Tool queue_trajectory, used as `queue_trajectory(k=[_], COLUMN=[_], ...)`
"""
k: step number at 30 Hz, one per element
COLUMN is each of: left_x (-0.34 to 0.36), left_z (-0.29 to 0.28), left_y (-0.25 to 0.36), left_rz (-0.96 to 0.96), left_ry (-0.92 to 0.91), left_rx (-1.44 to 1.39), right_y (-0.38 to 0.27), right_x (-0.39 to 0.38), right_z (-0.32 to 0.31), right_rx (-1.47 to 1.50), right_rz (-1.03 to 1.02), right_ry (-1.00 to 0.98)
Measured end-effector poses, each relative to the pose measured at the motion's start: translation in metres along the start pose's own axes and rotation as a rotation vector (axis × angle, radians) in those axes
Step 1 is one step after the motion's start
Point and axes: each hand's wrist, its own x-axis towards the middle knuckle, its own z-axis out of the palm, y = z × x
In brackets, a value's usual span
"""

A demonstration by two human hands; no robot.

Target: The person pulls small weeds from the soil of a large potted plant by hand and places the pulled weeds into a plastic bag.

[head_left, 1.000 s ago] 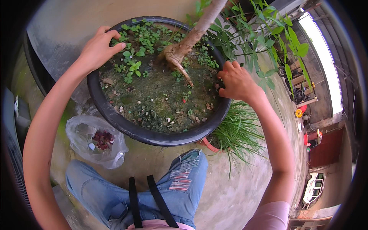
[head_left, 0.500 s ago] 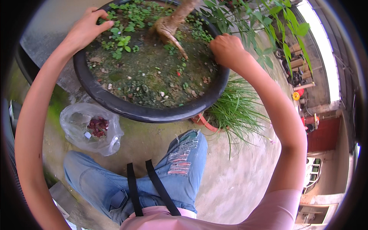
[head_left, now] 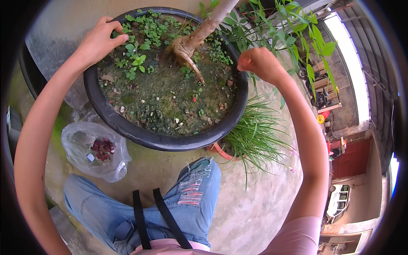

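Observation:
A wide black pot [head_left: 170, 142] of mossy soil stands in front of me, with a woody trunk [head_left: 195, 40] rising from it. Small clover-like weeds [head_left: 148, 32] grow toward its far and left side. My left hand [head_left: 97, 42] lies over the pot's left rim, thumb and index finger curved and apart beside the weeds; its other fingers are mostly hidden. Just outside the right rim, my right hand [head_left: 260, 64] hangs in front of green leaves with its fingers curled closed. Whatever may be in that hand is hidden.
A clear plastic bag [head_left: 95, 151] with dark red pieces lies left of my knees [head_left: 199, 182]. Grassy leaves [head_left: 255, 136] spill from an orange pot [head_left: 220, 151] under the black pot's right side. Leafy stems [head_left: 293, 38] hang at the upper right.
My right hand has come off the pot's right rim and is now just beyond it, still curled. The left hand keeps its place on the rim. The whole view has shifted slightly.

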Motion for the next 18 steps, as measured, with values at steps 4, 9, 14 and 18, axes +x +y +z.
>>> queue_trajectory(k=[4,9,14,18], left_x=[0.0,-0.003,0.001,0.002], left_z=[0.001,0.006,0.002,0.007], left_y=[0.001,-0.002,-0.003,-0.003], left_rz=[-0.012,0.065,0.006,0.022], left_ry=[-0.006,0.136,0.023,0.063], left_rx=[0.001,0.024,0.037,0.049], right_y=[-0.005,-0.02,-0.05,-0.054], right_x=[-0.004,-0.01,-0.011,-0.008], right_z=[0.005,0.004,0.007,0.015], right_rx=[0.071,-0.059,-0.241,-0.374], right_rz=[0.062,-0.07,-0.072,-0.084], right_ry=[-0.217,-0.298,-0.327,-0.343])
